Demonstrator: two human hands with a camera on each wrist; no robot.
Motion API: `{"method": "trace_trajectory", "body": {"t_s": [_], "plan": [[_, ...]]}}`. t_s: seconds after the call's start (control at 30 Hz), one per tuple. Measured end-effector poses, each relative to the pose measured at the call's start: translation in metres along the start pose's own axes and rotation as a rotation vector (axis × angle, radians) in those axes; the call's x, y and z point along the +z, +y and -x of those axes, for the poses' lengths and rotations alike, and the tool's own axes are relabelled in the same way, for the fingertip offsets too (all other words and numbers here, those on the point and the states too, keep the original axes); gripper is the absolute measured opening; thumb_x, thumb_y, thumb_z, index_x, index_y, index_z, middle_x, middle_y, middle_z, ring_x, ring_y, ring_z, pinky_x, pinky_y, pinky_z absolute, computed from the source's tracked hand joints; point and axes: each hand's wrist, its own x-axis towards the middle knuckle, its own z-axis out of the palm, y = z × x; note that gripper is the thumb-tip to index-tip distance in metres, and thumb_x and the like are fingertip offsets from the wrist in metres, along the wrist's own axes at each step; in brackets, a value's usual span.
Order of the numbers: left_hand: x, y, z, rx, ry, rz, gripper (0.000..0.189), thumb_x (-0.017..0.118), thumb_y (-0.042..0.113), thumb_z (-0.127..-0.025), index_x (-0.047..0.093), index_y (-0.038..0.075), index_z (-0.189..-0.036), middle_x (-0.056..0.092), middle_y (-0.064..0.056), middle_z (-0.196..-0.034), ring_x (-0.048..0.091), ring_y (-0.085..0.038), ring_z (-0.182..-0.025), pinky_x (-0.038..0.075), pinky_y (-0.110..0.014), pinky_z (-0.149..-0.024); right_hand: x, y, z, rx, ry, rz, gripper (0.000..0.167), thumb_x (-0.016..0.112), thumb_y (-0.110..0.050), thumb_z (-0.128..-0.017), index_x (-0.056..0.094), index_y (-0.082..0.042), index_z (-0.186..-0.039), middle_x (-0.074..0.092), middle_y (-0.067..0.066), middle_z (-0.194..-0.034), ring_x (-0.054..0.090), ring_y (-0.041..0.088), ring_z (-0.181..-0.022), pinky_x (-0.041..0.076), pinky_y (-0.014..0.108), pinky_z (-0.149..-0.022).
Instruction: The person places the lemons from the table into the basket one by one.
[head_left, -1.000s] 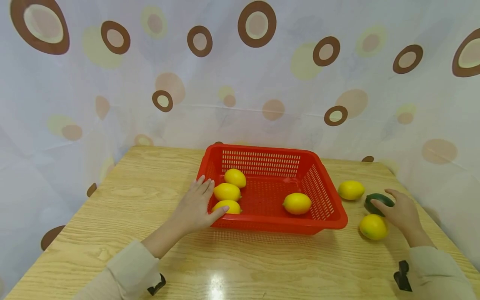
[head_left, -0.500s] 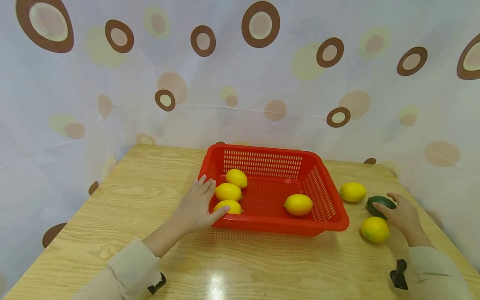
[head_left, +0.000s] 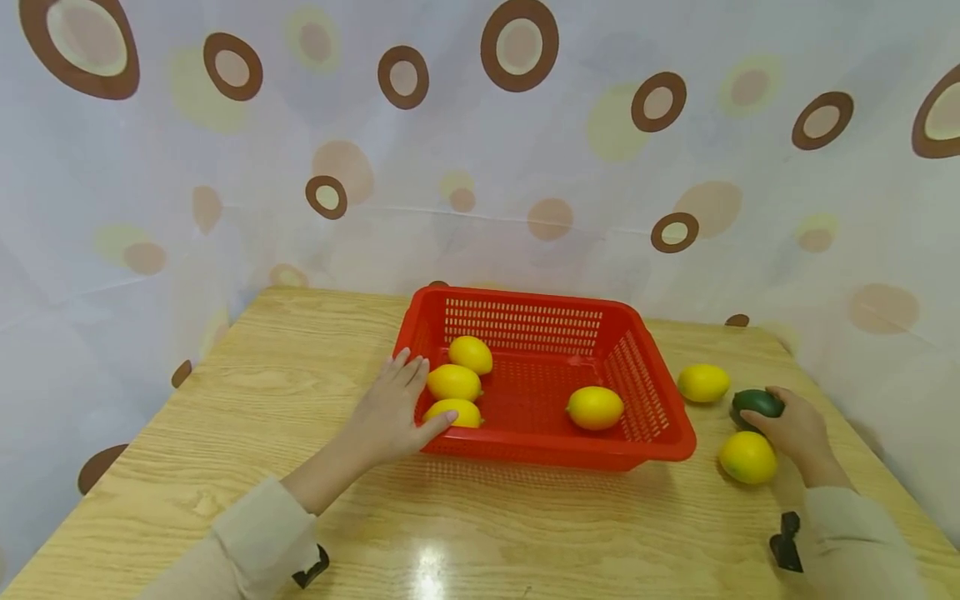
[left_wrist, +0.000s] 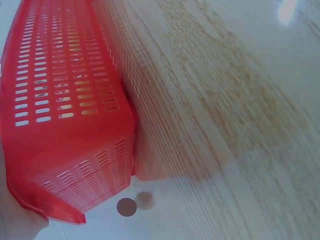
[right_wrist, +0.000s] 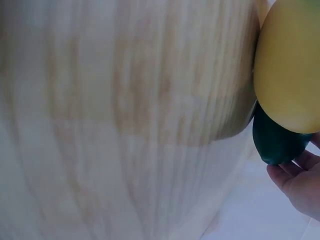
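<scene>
A red slotted plastic basket [head_left: 525, 446] stands mid-table with several lemons inside, one of them the lone lemon [head_left: 595, 408] at its right. My left hand [head_left: 386, 417] rests on the basket's near left corner, fingers straight over the rim and thumb along the front edge. At the right, my right hand [head_left: 798, 429] pinches a smooth, dark green oval fruit [head_left: 753, 406] between thumb and fingers. In the right wrist view, fingertips [right_wrist: 280, 175] touch the end of the green fruit, and a large yellow lemon [right_wrist: 290, 70] covers part of it.
One lemon [head_left: 703, 382] lies between the basket and the green fruit, another lemon [head_left: 748, 457] just in front of the green fruit. All stand on a wood-grain table [head_left: 525, 533]. A patterned curtain [head_left: 450, 142] hangs behind the table.
My right thumb and fingers have closed around the green fruit, which has turned slightly. The left hand has stayed on the basket's corner.
</scene>
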Motion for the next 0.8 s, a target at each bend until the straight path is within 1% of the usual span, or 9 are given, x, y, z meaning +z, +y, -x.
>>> {"method": "trace_trajectory", "body": {"t_s": [0.17, 0.37, 0.8], "plan": [[0.0000, -0.0005, 0.0008, -0.004, 0.016, 0.003, 0.079, 0.049, 0.052, -0.088, 0.039, -0.009, -0.136, 0.039, -0.024, -0.143, 0.024, -0.039, -0.139, 0.015, -0.048, -0.116, 0.0030, -0.0002, -0.0008, 0.009, 0.007, -0.027, 0.067, 0.052, -0.029, -0.092, 0.028, 0.019, -0.132, 0.030, 0.047, -0.128, 0.036, 0.059, -0.109, 0.036, 0.065, -0.089], [0.0006, 0.0014, -0.0003, 0.002, 0.014, 0.010, 0.079, 0.048, 0.053, -0.088, 0.039, -0.009, -0.136, 0.040, -0.024, -0.142, 0.023, -0.040, -0.139, 0.015, -0.049, -0.116, 0.0005, 0.0020, -0.0003, 0.026, 0.015, -0.022, 0.065, 0.052, -0.027, -0.093, 0.029, 0.019, -0.132, 0.031, 0.047, -0.127, 0.037, 0.059, -0.108, 0.037, 0.065, -0.088], [0.0002, 0.0021, -0.0002, 0.001, 0.017, 0.007, 0.078, 0.049, 0.053, -0.088, 0.040, -0.009, -0.135, 0.042, -0.023, -0.141, 0.024, -0.040, -0.139, 0.015, -0.049, -0.116, -0.0042, 0.0015, 0.0003, 0.033, 0.000, -0.019, 0.066, 0.055, -0.026, -0.091, 0.029, 0.020, -0.130, 0.030, 0.047, -0.127, 0.034, 0.060, -0.110, 0.033, 0.066, -0.093]]}}
